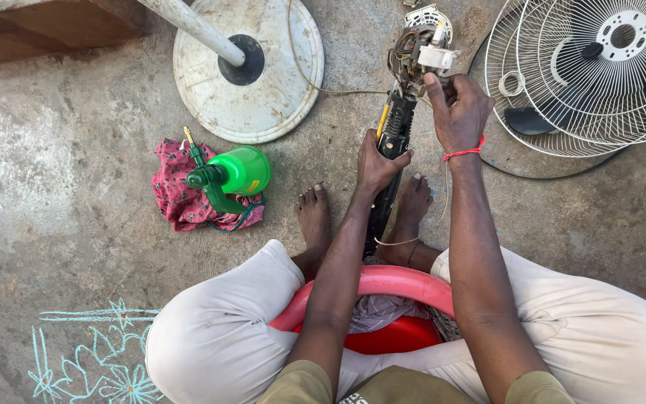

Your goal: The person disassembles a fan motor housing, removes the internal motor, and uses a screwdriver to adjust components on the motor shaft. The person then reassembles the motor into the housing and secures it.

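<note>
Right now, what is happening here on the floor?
A person sits on a red stool, working on a dismantled fan. The left hand grips the black fan neck, and the right hand holds the exposed motor unit. The fan base, wire grilles and a green oil can on a pink cloth lie around.

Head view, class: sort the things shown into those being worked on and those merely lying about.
In hand:
left hand gripping black fan neck
right hand on exposed fan motor

Lying about:
green plastic oil can
pink patterned cloth
round white fan base
white wire fan guards
</note>
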